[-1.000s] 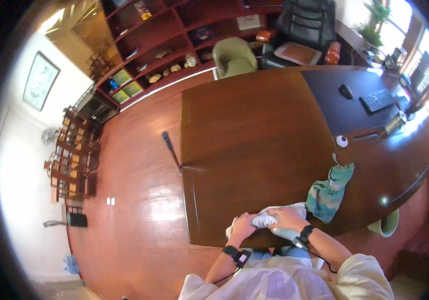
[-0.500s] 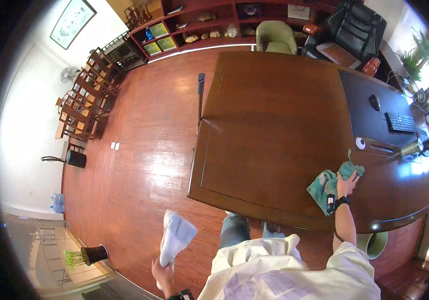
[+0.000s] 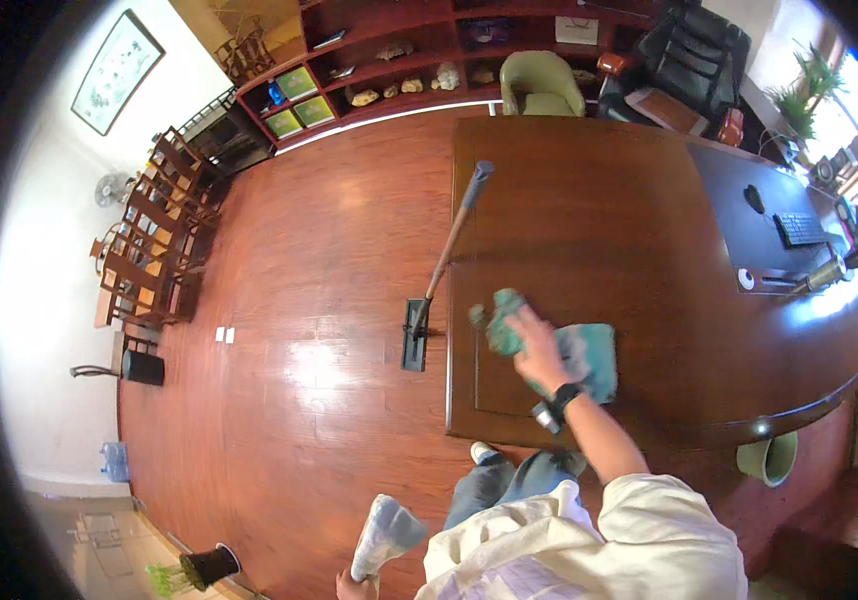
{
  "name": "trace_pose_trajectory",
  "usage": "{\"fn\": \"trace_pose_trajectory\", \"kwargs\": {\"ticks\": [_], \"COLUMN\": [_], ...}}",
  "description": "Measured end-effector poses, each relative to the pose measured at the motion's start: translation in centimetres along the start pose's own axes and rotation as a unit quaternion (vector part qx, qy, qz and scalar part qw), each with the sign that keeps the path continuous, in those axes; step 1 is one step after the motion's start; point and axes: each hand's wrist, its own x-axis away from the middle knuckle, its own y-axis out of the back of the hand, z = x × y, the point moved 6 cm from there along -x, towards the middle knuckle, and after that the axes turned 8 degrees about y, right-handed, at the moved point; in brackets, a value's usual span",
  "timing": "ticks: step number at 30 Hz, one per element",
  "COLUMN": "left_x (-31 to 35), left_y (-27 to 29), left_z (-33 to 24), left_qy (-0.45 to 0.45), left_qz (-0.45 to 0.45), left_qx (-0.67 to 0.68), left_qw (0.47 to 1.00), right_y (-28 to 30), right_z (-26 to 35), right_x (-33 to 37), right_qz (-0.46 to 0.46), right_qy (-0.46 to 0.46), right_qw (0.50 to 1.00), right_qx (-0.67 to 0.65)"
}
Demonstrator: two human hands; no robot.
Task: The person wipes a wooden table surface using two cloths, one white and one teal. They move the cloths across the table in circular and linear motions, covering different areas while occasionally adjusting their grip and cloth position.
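Note:
My right hand [image 3: 541, 355] is closed on a green cloth [image 3: 594, 355] and presses it against the wooden desk [image 3: 649, 230], near the left end of its top. Part of the cloth is bunched ahead of my fingers and part trails flat behind the wrist. Down at my left side, over the floor, my left hand [image 3: 356, 588] is wrapped round the lower end of a whitish folded cloth [image 3: 387, 532], which stands up from the fist. The lower picture edge cuts off most of that hand.
A flat mop [image 3: 449, 240] leans on the desk's left edge, its head on the wood floor [image 3: 319, 300]. A keyboard [image 3: 799, 229] and mouse [image 3: 754, 198] lie at the right. Beyond are a green armchair [image 3: 541, 85] and shelves. A green bin [image 3: 767, 460] stands under the desk's near side.
My right hand has swept the green cloth leftward across the desk. My view has shifted, bringing the mop head into sight. The left hand, still holding its cloth, sits lower in view.

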Motion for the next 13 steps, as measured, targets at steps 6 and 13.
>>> {"fn": "trace_pose_trajectory", "kwargs": {"ticks": [6, 13], "left_x": [-8.2, -18.2], "left_y": [1.9, 2.5], "left_z": [0.9, -9.3], "left_qy": [0.006, -0.023], "left_qz": [-0.026, 0.027], "left_qx": [0.006, 0.038], "left_qw": [1.000, 0.999], "right_y": [-11.4, -12.0], "right_z": [13.0, 11.7], "right_x": [0.4, -3.2], "right_qz": [0.135, 0.309], "right_qy": [0.143, 0.060], "right_qw": [0.980, 0.949], "right_qx": [-0.039, -0.031]}}
